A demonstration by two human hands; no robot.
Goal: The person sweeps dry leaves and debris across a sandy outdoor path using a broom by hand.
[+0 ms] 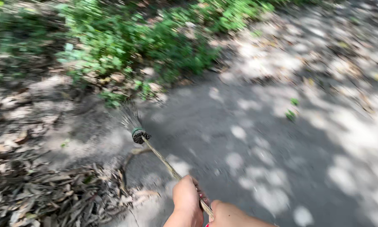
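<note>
Both my hands grip the thin wooden stick of a twig broom [163, 159]. My left hand [185, 197] is higher on the stick, and my right hand [229, 215] holds its near end at the bottom edge of the view. The broom head [132, 122], a blurred fan of thin twigs bound with a dark green band, is out ahead over the grey dirt path, close to the plants at the path's edge.
A heap of dry brown leaves [46, 193] lies at the lower left. Green bushes [130, 42] line the far side. The dirt path [260, 138] with patches of sunlight stretches to the right, with scattered leaves [323, 63] along it.
</note>
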